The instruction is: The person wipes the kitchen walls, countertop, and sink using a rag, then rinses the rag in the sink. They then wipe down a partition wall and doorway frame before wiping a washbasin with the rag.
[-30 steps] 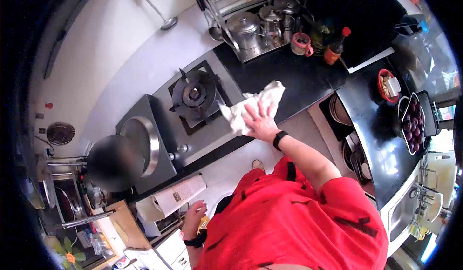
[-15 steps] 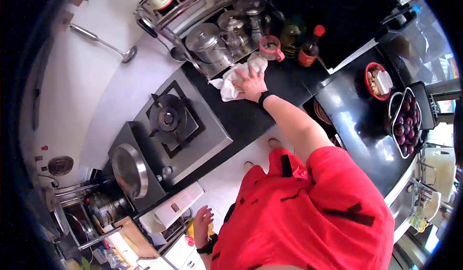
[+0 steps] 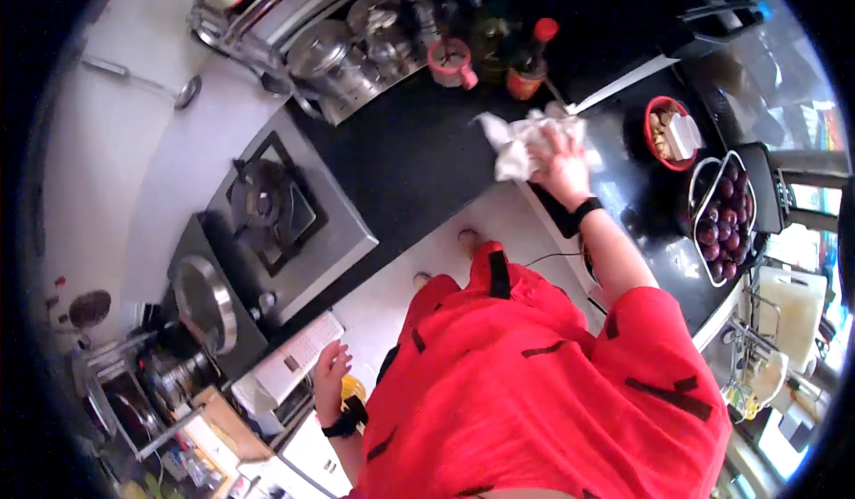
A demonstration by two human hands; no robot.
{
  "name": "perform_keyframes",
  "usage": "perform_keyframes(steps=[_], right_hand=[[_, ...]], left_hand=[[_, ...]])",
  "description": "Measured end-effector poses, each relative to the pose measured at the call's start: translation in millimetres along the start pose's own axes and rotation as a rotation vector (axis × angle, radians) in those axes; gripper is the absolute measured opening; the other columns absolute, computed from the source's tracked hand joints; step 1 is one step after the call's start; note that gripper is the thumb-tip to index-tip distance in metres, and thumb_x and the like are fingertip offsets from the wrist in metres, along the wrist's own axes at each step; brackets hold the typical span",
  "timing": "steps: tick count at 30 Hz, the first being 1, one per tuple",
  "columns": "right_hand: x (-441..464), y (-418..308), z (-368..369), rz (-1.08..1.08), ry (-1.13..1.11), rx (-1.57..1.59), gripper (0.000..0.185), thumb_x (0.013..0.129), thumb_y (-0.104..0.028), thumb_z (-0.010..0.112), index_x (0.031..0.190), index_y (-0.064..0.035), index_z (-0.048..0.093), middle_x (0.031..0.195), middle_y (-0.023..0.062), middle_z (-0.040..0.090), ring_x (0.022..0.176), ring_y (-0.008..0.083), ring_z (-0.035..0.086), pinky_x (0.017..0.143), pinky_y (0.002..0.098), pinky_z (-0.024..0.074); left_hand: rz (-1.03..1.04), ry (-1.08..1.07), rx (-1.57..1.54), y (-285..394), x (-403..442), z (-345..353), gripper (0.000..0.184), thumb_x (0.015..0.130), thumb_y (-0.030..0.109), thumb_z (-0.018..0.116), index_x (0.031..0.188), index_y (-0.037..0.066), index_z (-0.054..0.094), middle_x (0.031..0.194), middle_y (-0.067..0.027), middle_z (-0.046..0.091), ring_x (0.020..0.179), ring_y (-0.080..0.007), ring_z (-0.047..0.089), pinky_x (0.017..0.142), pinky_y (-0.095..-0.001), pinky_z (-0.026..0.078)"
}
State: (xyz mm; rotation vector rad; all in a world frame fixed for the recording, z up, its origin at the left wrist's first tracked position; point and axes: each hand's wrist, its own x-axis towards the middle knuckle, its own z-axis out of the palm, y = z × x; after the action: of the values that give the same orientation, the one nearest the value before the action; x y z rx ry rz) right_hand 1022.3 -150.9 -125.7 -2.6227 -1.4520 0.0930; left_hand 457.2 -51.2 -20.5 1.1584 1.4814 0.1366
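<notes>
My right hand (image 3: 564, 167) holds a crumpled white cloth (image 3: 515, 147) down against the black countertop (image 3: 392, 147), its fingers over the fabric near the counter's corner. Behind the cloth are a bottle with a red cap (image 3: 528, 71) and a pink cup with a handle (image 3: 451, 65). Down at the lower left, my left hand (image 3: 332, 367) hangs in the air beside my body. It holds nothing, and its fingers are loosely bent and apart.
A gas burner (image 3: 267, 200) and a round metal lid (image 3: 203, 303) lie to the left. Metal pots (image 3: 325, 53) stand on a rack behind. At right are a red bowl (image 3: 655, 147) and a basket of dark round fruit (image 3: 726, 223).
My right hand has moved the cloth rightward along the counter, from beside the pots to the corner. My left hand still hangs empty. The view has shifted somewhat.
</notes>
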Motion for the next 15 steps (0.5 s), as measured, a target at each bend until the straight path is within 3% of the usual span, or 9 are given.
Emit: perform_keyframes(steps=[3, 4, 5, 6, 7, 8, 9, 12, 15], right_hand=[[-10.8, 46.7, -2.5, 0.220, -0.032, -0.124, 0.067, 0.066, -0.038, 0.077, 0.129, -0.0332, 0.053, 0.146, 0.0055, 0.034, 0.130, 0.0356, 0.034, 0.097, 0.0533, 0.0400], [-14.7, 91.7, 27.7, 0.146, 0.080, -0.232, 0.071, 0.070, -0.048, 0.072, 0.134, -0.0341, 0.047, 0.150, 0.0075, 0.028, 0.134, 0.0350, 0.030, 0.100, 0.0570, 0.0352], [-19.5, 110.7, 30.4, 0.273, 0.019, -0.261, 0.073, 0.073, -0.052, 0.068, 0.139, -0.0345, 0.041, 0.151, 0.0097, 0.025, 0.136, 0.0349, 0.028, 0.104, 0.0584, 0.0297], [-23.0, 141.4, 40.7, 0.390, -0.011, -0.183, 0.072, 0.076, -0.052, 0.066, 0.140, -0.0346, 0.039, 0.152, 0.0112, 0.023, 0.137, 0.0353, 0.025, 0.105, 0.0582, 0.0276], [-31.1, 167.9, 53.3, 0.324, 0.127, -0.333, 0.069, 0.076, -0.052, 0.066, 0.138, -0.0355, 0.041, 0.152, 0.0093, 0.024, 0.136, 0.0369, 0.027, 0.104, 0.0542, 0.0321], [-38.4, 182.7, 60.0, 0.358, 0.132, -0.216, 0.062, 0.077, -0.048, 0.067, 0.134, -0.0360, 0.047, 0.152, 0.0078, 0.025, 0.135, 0.0380, 0.029, 0.103, 0.0512, 0.0343], [-40.7, 158.5, 35.9, 0.523, 0.013, -0.025, 0.055, 0.078, -0.042, 0.067, 0.130, -0.0367, 0.050, 0.150, 0.0064, 0.027, 0.134, 0.0368, 0.031, 0.104, 0.0483, 0.0341], [-58.1, 125.2, 36.6, 0.485, 0.074, -0.230, 0.054, 0.079, -0.036, 0.065, 0.131, -0.0257, 0.052, 0.145, 0.0135, 0.035, 0.132, 0.0310, 0.034, 0.104, 0.0486, 0.0339], [-70.6, 67.3, 38.9, 0.583, 0.040, -0.173, 0.055, 0.076, -0.034, 0.068, 0.128, -0.0228, 0.055, 0.138, 0.0152, 0.040, 0.128, 0.0307, 0.038, 0.102, 0.0469, 0.0345]], left_hand=[[0.008, 0.005, 0.002, 9.8, -7.4, -4.0, 0.044, 0.090, 0.021, 0.059, 0.129, 0.003, 0.050, 0.116, -0.0087, 0.059, 0.100, -0.0178, 0.058, 0.084, -0.0298, 0.048], [0.011, 0.006, -0.006, 12.3, -10.7, -6.5, 0.044, 0.090, 0.022, 0.059, 0.129, 0.003, 0.050, 0.116, -0.0082, 0.059, 0.100, -0.0175, 0.058, 0.085, -0.0297, 0.047], [0.037, 0.035, -0.001, 10.0, -13.2, -8.6, 0.043, 0.090, 0.022, 0.058, 0.129, 0.003, 0.050, 0.116, -0.0074, 0.059, 0.099, -0.0169, 0.058, 0.084, -0.0291, 0.047], [0.042, 0.026, 0.026, 3.4, -10.6, -15.3, 0.043, 0.090, 0.022, 0.058, 0.128, 0.004, 0.050, 0.115, -0.0069, 0.060, 0.099, -0.0163, 0.058, 0.084, -0.0290, 0.047], [0.039, 0.026, 0.026, 2.1, -10.1, -19.1, 0.043, 0.090, 0.022, 0.058, 0.129, 0.004, 0.050, 0.115, -0.0070, 0.060, 0.099, -0.0161, 0.058, 0.084, -0.0291, 0.047], [0.037, 0.022, 0.025, 0.7, -10.1, -22.8, 0.043, 0.091, 0.022, 0.058, 0.129, 0.005, 0.050, 0.115, -0.0070, 0.060, 0.099, -0.0159, 0.059, 0.084, -0.0293, 0.047], [0.034, 0.039, 0.020, -2.3, -9.1, -29.0, 0.043, 0.091, 0.022, 0.058, 0.129, 0.005, 0.050, 0.115, -0.0070, 0.060, 0.099, -0.0159, 0.059, 0.084, -0.0293, 0.047], [0.059, -0.004, 0.031, -17.5, -7.5, -42.6, 0.041, 0.093, 0.024, 0.056, 0.129, 0.006, 0.050, 0.118, -0.0065, 0.060, 0.101, -0.0167, 0.059, 0.085, -0.0298, 0.047], [0.062, 0.009, 0.015, -38.2, -10.8, -57.4, 0.043, 0.092, 0.026, 0.057, 0.130, 0.007, 0.049, 0.118, -0.0059, 0.059, 0.103, -0.0172, 0.059, 0.086, -0.0301, 0.046]])
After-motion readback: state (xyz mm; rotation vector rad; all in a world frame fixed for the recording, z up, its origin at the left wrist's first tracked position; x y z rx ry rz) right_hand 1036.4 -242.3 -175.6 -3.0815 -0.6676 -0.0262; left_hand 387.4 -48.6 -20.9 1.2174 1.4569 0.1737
